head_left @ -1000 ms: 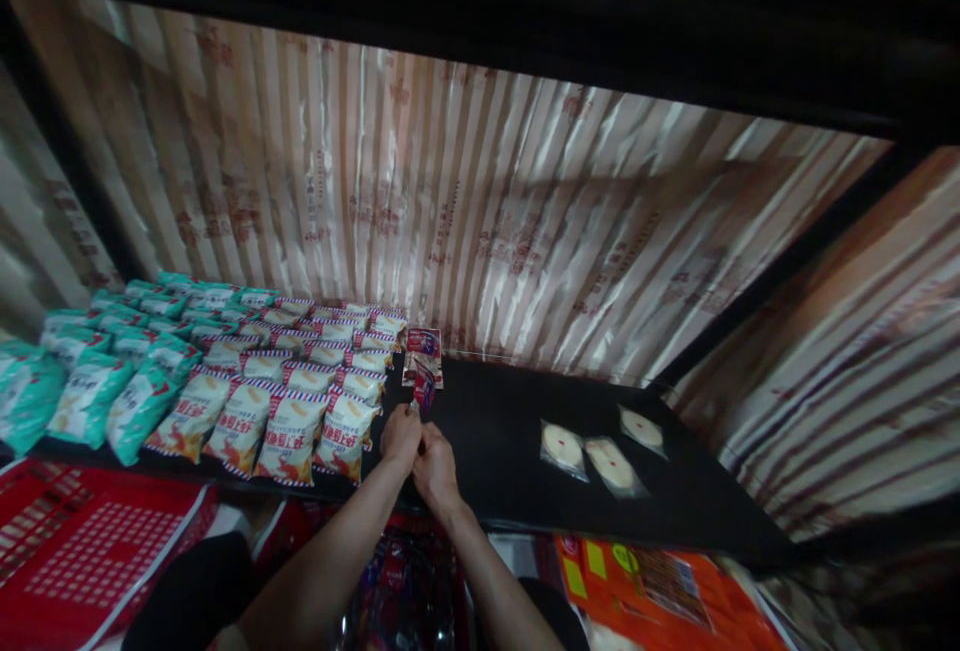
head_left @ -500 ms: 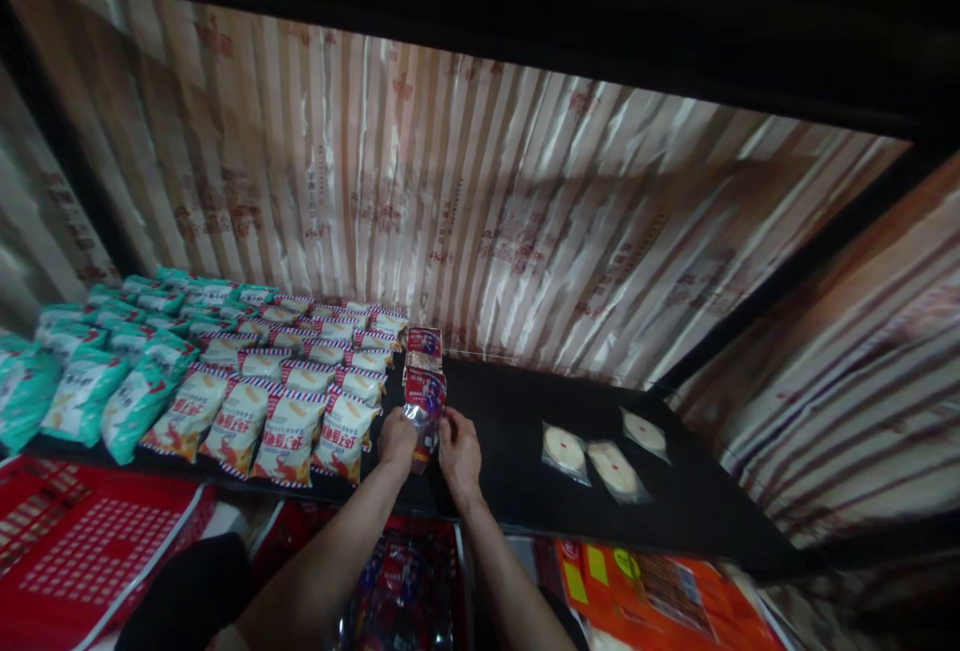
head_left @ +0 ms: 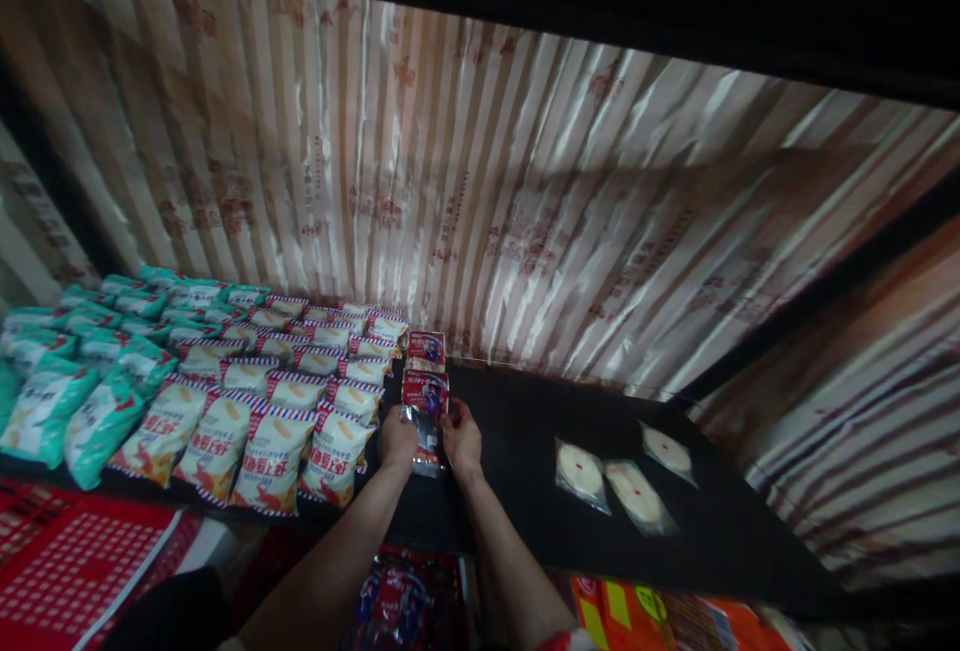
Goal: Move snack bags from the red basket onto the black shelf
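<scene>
Between my two hands is a dark red snack packet (head_left: 426, 439) with a shiny end, at the front of a short row on the black shelf. My left hand (head_left: 397, 441) is closed on its left edge, with the thumb near the shiny end. Closed at the packet's right edge is my right hand (head_left: 461, 439); its fingertips are partly hidden. Directly behind lie more red packets (head_left: 425, 391) of the same look. To the left, white snack bags (head_left: 330, 456) with striped edges stand in rows close to my left hand.
Teal bags (head_left: 54, 409) fill the shelf's far left. Flat, clear-wrapped pale rounds (head_left: 579, 471) lie on the right of the black shelf (head_left: 517, 491). Below are a red basket (head_left: 82, 571), a container of red packets (head_left: 401, 596) and an orange package (head_left: 637, 616).
The view has shifted slightly closer to the shelf. Between my hands, the packet's angle has changed, so its shiny front end shows more. Both hands keep hold of it.
</scene>
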`<move>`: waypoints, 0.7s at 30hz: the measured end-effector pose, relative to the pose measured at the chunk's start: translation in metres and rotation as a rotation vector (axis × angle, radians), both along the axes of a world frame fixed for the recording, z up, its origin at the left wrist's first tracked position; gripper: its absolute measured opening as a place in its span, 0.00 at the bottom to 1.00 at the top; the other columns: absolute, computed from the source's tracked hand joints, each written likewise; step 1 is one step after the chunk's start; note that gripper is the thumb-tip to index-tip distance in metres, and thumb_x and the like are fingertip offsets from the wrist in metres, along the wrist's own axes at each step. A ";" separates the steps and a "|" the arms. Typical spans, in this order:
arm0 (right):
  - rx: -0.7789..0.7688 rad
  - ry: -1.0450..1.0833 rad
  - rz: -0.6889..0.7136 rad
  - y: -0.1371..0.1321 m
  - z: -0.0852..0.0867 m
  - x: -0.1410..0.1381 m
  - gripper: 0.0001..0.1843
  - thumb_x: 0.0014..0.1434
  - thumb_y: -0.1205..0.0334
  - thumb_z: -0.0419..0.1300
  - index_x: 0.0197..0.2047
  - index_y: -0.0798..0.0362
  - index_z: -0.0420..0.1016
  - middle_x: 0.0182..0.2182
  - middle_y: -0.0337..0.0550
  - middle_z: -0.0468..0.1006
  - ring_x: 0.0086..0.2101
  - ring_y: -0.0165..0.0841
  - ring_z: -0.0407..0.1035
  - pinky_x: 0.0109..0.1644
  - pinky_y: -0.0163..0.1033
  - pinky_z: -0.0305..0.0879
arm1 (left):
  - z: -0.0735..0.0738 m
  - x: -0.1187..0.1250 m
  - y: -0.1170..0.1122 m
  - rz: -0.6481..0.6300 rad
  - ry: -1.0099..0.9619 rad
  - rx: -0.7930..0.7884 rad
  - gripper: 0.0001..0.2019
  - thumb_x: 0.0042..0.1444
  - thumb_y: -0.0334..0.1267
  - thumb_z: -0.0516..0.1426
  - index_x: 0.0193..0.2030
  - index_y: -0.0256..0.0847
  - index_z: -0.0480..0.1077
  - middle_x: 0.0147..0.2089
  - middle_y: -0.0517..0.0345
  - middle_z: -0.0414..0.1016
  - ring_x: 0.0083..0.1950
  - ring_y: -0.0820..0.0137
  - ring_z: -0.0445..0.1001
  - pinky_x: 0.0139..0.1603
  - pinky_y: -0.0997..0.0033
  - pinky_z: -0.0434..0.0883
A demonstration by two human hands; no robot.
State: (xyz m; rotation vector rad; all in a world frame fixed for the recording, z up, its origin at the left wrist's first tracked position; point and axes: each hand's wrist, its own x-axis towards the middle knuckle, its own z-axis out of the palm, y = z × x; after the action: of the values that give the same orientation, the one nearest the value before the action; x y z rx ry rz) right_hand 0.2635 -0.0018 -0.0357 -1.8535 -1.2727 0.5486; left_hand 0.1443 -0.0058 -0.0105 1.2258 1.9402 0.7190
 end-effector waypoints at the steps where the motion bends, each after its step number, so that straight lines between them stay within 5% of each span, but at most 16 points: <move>1: 0.018 -0.024 -0.009 0.004 -0.001 -0.001 0.21 0.54 0.62 0.51 0.50 0.54 0.71 0.26 0.40 0.77 0.28 0.32 0.72 0.31 0.33 0.63 | 0.002 0.001 0.003 0.000 -0.002 -0.003 0.15 0.57 0.30 0.47 0.46 0.43 0.70 0.41 0.55 0.78 0.41 0.69 0.77 0.36 0.75 0.69; 10: 0.117 -0.182 -0.032 0.033 -0.002 -0.003 0.21 0.56 0.62 0.48 0.50 0.54 0.74 0.32 0.44 0.74 0.32 0.33 0.70 0.38 0.36 0.65 | 0.016 0.008 0.028 -0.006 0.046 0.091 0.26 0.57 0.28 0.48 0.63 0.42 0.56 0.55 0.50 0.72 0.52 0.66 0.72 0.48 0.72 0.67; 21: -0.030 -0.334 -0.018 0.043 0.005 -0.008 0.19 0.59 0.63 0.48 0.48 0.50 0.76 0.37 0.48 0.74 0.31 0.33 0.71 0.34 0.35 0.62 | 0.005 0.011 0.038 -0.124 0.256 0.181 0.18 0.56 0.25 0.48 0.49 0.38 0.72 0.51 0.48 0.72 0.53 0.64 0.69 0.53 0.71 0.64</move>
State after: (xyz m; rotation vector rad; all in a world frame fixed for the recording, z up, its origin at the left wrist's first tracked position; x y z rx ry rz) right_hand 0.2556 0.0410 -0.0304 -2.0390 -1.4663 0.2545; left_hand 0.1554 0.0326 -0.0058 1.6017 2.0142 0.7134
